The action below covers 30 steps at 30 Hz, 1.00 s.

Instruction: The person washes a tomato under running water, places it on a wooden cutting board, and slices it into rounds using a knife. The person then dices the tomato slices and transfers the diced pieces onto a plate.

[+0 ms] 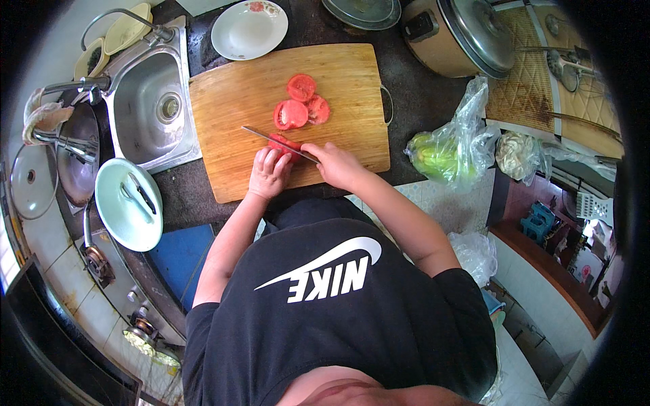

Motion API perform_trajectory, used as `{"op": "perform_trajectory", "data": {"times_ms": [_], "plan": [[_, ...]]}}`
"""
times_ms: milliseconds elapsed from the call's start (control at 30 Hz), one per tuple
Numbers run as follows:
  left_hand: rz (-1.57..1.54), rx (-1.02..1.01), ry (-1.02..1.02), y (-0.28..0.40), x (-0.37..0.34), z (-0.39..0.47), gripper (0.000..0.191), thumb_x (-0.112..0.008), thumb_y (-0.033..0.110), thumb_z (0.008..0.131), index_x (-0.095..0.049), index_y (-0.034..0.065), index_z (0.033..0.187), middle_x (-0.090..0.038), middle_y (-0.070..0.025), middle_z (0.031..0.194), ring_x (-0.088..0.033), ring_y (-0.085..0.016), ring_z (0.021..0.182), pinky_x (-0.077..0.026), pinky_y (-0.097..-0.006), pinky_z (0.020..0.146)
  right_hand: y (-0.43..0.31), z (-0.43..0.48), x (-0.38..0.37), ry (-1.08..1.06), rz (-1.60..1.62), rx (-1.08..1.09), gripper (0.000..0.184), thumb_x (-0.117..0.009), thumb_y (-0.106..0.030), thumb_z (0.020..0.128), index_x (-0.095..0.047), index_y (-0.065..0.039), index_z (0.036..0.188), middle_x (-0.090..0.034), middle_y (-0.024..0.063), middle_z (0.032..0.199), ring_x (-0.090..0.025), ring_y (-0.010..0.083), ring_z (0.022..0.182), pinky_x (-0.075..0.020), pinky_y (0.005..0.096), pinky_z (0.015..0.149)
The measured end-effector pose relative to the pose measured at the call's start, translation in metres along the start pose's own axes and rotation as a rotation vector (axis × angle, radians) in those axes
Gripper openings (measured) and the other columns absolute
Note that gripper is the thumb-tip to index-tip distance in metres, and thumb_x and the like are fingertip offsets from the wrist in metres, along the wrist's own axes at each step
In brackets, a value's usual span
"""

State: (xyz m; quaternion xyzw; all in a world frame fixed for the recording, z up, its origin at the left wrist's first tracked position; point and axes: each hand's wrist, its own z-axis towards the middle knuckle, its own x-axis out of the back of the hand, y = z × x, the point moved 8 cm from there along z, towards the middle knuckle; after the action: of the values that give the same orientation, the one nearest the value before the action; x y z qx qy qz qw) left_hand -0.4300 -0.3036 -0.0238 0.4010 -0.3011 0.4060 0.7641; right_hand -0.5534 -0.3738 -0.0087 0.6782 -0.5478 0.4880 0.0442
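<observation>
A wooden cutting board (238, 96) lies on the dark counter before me. My right hand (337, 165) grips a kitchen knife (274, 140), its blade pointing up and left across a piece of tomato (283, 144). From the near side, my left hand (270, 171) holds that tomato against the board, its fingers bent close to the blade; part of the tomato is hidden by the fingers and knife. Beyond the blade, several tomato slices (291, 114) lie flat in a loose cluster, their cut red faces up.
A metal sink (147, 106) adjoins the board's left side. Nearby stands a pale green bowl (117, 223) with utensils inside. A white plate (250, 31) is behind the board. To the right are a large cooker (439, 43) and bagged green vegetables (436, 155).
</observation>
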Motion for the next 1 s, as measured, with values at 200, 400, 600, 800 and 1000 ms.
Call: {"op": "perform_trajectory", "data": {"times_ms": [200, 400, 600, 800, 1000], "plan": [[-0.014, -0.015, 0.0, 0.0, 0.0, 0.0, 0.053, -0.07, 0.01, 0.066, -0.047, 0.015, 0.114, -0.042, -0.0106, 0.111, -0.044, -0.031, 0.105, -0.043, -0.0449, 0.085, 0.005, 0.002, 0.002, -0.055, 0.058, -0.055, 0.059, -0.051, -0.017, 0.086, -0.027, -0.032, 0.138, -0.061, 0.0221, 0.078, -0.06, 0.0397, 0.069, -0.048, 0.0486, 0.063], [-0.023, -0.016, 0.017, 0.001, 0.002, 0.001, 0.054, -0.071, 0.009, 0.065, -0.047, 0.0142, 0.113, -0.042, -0.0111, 0.111, -0.044, -0.032, 0.104, -0.043, -0.0452, 0.085, 0.006, -0.002, 0.04, 0.206, 0.109, -0.087, 0.073, -0.052, -0.015, 0.085, -0.005, -0.011, 0.141, -0.059, 0.0255, 0.067, -0.059, 0.0427, 0.062, -0.0456, 0.0526, 0.058], [-0.029, -0.008, 0.014, 0.001, 0.003, 0.003, 0.052, -0.071, 0.009, 0.065, -0.048, 0.0138, 0.112, -0.043, -0.0109, 0.11, -0.045, -0.032, 0.103, -0.043, -0.0456, 0.084, -0.003, -0.018, 0.036, 0.101, 0.06, -0.044, 0.036, -0.052, -0.018, 0.087, -0.036, -0.009, 0.117, -0.06, 0.0239, 0.068, -0.059, 0.0423, 0.065, -0.0447, 0.0525, 0.058], [0.04, -0.019, -0.005, 0.001, 0.003, 0.0, 0.048, -0.07, 0.012, 0.067, -0.05, 0.0149, 0.11, -0.042, -0.0099, 0.112, -0.045, -0.029, 0.105, -0.039, -0.0448, 0.09, -0.02, -0.044, 0.039, 0.298, -0.008, 0.131, 0.008, -0.05, -0.012, 0.085, -0.046, -0.006, 0.09, -0.059, 0.0175, 0.061, -0.062, 0.0353, 0.061, -0.0468, 0.046, 0.052], [0.068, -0.04, 0.012, 0.0, -0.001, -0.006, 0.046, -0.068, 0.014, 0.068, -0.05, 0.0162, 0.111, -0.042, -0.0085, 0.114, -0.043, -0.027, 0.108, -0.036, -0.0445, 0.093, -0.031, -0.067, 0.037, 0.339, -0.263, 0.243, 0.01, -0.049, -0.01, 0.081, -0.045, -0.007, 0.089, -0.058, 0.0115, 0.058, -0.063, 0.03, 0.058, -0.0476, 0.0427, 0.047]]}}
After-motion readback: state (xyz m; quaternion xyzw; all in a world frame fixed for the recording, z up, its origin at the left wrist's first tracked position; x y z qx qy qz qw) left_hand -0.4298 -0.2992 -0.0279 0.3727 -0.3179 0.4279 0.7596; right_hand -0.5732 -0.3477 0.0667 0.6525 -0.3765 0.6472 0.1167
